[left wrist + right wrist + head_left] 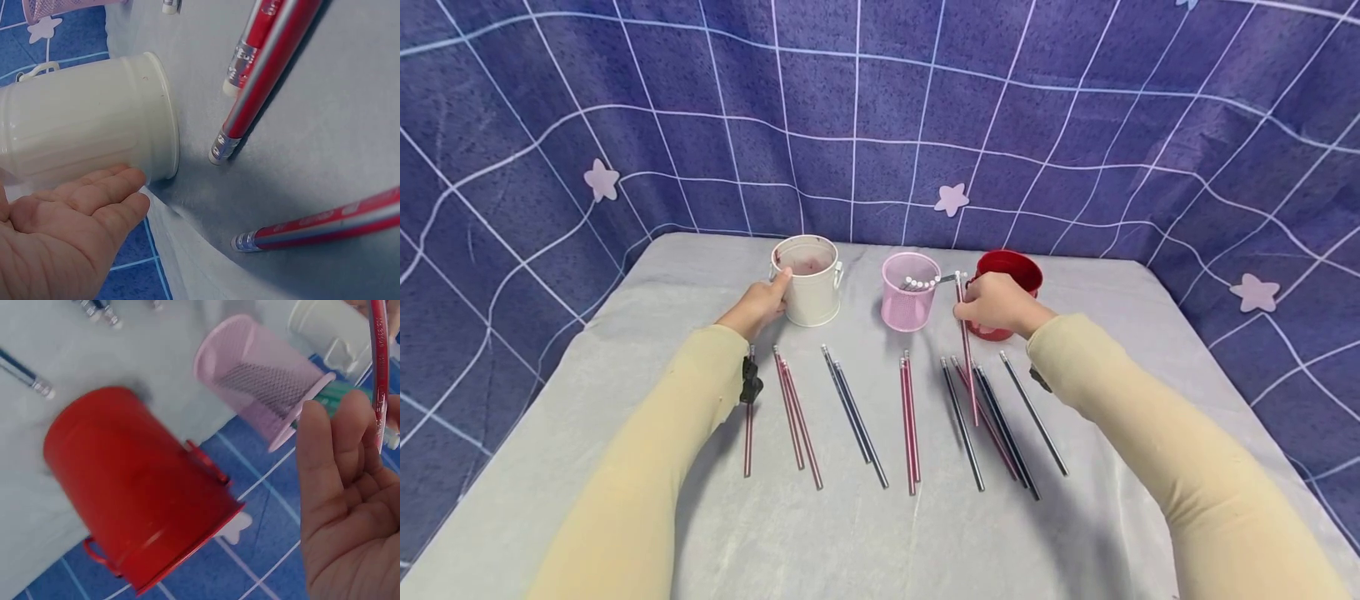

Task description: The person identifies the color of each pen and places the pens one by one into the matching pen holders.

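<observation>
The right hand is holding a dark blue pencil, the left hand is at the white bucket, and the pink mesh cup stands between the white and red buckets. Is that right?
Not quite: the pencil in the right hand is red, as the right wrist view shows. The left hand is at the white bucket, and the pink mesh cup stands between that and the red bucket.
</observation>
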`<state>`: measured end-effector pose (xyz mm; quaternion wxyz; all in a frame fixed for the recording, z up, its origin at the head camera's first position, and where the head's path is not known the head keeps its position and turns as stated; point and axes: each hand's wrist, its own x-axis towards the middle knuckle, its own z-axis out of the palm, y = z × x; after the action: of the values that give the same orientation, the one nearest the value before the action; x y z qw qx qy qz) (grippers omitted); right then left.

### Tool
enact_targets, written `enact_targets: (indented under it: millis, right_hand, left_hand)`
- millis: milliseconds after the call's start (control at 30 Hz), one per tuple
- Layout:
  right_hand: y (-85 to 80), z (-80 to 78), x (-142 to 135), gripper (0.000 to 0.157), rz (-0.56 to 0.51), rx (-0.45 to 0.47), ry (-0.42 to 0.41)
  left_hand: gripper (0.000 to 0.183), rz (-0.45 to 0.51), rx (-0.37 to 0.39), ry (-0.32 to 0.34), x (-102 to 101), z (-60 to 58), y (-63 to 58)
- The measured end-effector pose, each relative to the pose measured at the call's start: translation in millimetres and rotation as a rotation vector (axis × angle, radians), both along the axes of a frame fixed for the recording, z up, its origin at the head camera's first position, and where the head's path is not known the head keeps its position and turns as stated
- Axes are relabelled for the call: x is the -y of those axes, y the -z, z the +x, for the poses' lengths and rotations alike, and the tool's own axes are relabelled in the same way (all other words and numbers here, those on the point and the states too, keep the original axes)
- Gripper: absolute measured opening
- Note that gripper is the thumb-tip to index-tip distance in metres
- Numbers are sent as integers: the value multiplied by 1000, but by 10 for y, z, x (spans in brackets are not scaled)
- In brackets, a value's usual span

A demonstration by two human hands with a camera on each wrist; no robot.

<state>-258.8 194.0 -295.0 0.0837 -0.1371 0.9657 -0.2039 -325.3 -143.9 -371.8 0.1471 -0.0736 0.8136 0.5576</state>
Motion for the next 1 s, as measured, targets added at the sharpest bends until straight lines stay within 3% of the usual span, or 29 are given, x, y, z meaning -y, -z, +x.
enact_targets:
  millis: [167,467,600,833,1000]
  right_hand:
    - [-41,-46,-101,25,-45,45,46]
    - [-248,-106,-299,27,-35,-29,89]
    - [-300,-94,-419,25,-117,-133,151]
    - [-332,-71,-636,23,-326,-453,284]
    - [-401,-66,-722,25,-415,-581,366]
  left_hand:
    - [78,13,2,-4,13,-1,2]
    - [79,-3,4,-21,6,-7,2]
    - [79,-4,7,-15,0,9,-12]
    - [80,4,12,-5,-2,27,-17]
    - [80,-2,18,-1,3,24,-40]
